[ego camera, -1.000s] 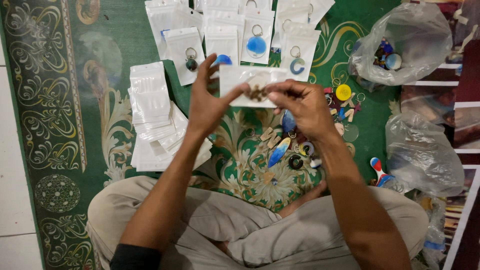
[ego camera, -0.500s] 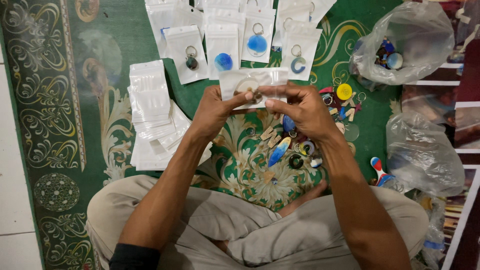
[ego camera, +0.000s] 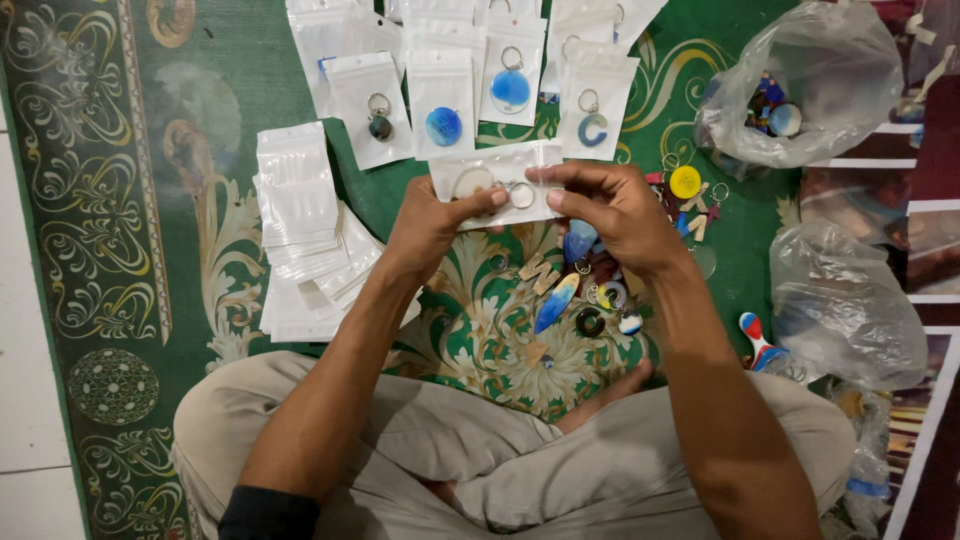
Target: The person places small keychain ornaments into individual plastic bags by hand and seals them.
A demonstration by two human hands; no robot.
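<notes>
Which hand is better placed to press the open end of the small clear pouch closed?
Probably the right hand: its fingertips already pinch the pouch at its right end, while the left hand grips the middle, over the keyring inside.

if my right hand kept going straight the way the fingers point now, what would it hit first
The right hand points leftward, so it would probably meet the left hand first; both already pinch the same small clear pouch. Beyond that lies the stack of empty pouches, though depth is unclear.
</notes>
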